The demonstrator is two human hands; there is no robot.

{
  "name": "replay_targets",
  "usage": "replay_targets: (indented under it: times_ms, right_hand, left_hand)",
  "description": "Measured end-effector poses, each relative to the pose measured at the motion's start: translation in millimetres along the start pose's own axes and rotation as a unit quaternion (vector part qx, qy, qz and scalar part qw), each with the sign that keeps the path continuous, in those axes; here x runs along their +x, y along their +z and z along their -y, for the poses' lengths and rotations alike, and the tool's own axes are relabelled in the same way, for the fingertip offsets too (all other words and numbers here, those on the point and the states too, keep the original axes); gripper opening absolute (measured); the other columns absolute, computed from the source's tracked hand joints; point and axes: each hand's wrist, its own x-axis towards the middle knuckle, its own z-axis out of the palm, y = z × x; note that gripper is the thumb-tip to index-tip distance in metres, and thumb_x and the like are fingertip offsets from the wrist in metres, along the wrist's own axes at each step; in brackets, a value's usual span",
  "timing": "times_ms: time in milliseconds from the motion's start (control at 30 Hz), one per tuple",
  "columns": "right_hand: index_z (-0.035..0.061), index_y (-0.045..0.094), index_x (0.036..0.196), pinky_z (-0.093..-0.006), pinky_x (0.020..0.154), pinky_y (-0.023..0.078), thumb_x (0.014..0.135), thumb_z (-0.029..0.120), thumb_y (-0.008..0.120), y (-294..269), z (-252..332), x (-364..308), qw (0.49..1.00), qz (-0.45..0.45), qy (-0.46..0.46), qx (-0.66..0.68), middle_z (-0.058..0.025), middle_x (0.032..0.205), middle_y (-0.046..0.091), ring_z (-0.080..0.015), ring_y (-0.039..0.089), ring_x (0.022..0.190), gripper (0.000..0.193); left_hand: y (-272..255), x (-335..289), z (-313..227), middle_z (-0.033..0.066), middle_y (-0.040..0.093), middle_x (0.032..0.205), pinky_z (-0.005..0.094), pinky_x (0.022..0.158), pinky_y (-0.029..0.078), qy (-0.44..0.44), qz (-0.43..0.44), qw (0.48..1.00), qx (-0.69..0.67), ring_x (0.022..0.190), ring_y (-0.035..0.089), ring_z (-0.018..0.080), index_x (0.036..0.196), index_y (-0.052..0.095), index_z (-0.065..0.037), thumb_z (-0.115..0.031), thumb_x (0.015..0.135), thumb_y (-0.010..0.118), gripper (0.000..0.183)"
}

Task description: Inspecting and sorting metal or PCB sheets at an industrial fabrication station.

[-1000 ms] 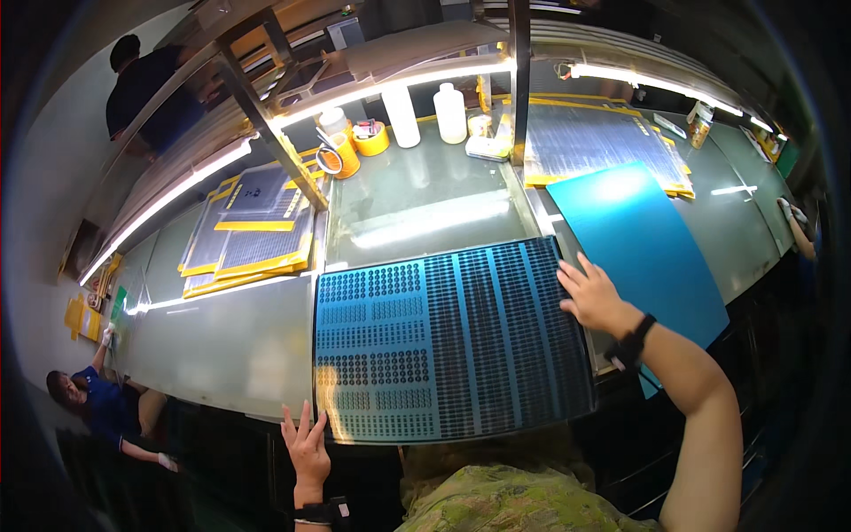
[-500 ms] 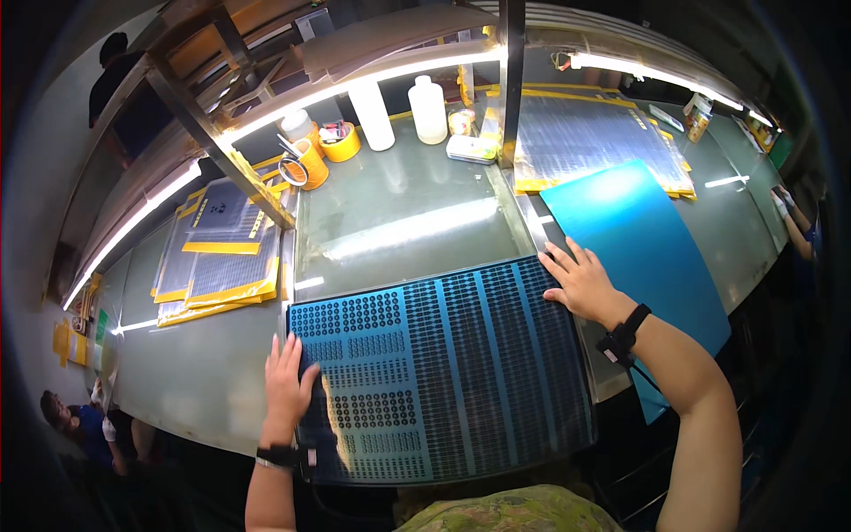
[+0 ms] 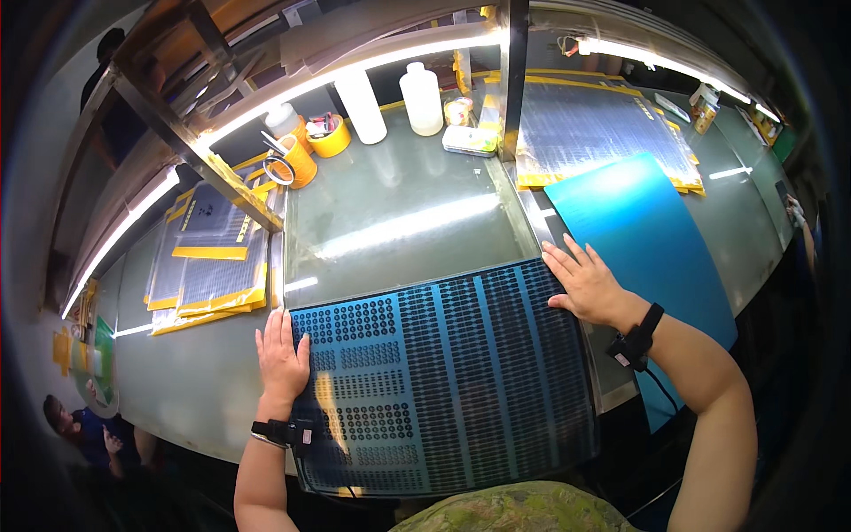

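A dark blue patterned sheet (image 3: 443, 381) with rows of small black shapes lies at the bench's near side, directly in front of me. My left hand (image 3: 284, 363) rests flat on its left edge near the far left corner, fingers stretched forward. At the far right corner, my right hand (image 3: 587, 284) lies with its fingers extended and thumb apart over the edge. Neither hand grips anything. To the right, a plain bright blue sheet (image 3: 647, 239) lies partly under my right forearm and reaches past the bench's near edge.
Films with yellow taped borders lie in a left stack (image 3: 213, 266) and a right stack (image 3: 603, 124). Behind the glossy bench top (image 3: 399, 191) stand white bottles (image 3: 422, 99), a tape roll (image 3: 329, 136) and an orange holder (image 3: 294, 161). A metal post (image 3: 512, 80) rises there. Other people are at both sides.
My left hand has slid forward along the sheet's left edge toward the far corner. My right hand stays near its corner. The view has shifted slightly.
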Motion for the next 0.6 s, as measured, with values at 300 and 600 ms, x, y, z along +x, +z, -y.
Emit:
replay_targets:
  times_ms: [300, 600]
  right_hand:
    - [-0.0009, 0.033, 0.131, -0.0519, 0.104, 0.017, 0.080, 0.045, 0.053, 1.5, 12.5, -58.5, 0.998, -0.035, -0.020, 0.053, -0.0141, 0.142, 0.023, -0.0373, 0.018, 0.131, 0.071]
    - [-0.0042, 0.038, 0.126, -0.0542, 0.103, 0.017, 0.067, 0.054, 0.062, -6.8, 118.2, -238.8, 0.992, 0.011, 0.029, 0.121, -0.0181, 0.139, 0.028, -0.0413, 0.020, 0.129, 0.087]
  left_hand:
    - [12.2, -2.5, 2.0, 0.0116, 0.020, 0.144, 0.0537, 0.105, 0.008, -0.043, 0.044, 0.998, -0.020, 0.135, 0.010, 0.0309, 0.138, 0.020, -0.004, -0.040, 0.090, 0.040, 0.063]
    - [12.3, -8.6, 9.5, 0.0135, 0.018, 0.145, 0.0538, 0.105, 0.008, -0.060, 0.065, 0.995, 0.036, 0.135, 0.009, 0.0314, 0.138, 0.019, -0.002, -0.045, 0.090, 0.036, 0.067]
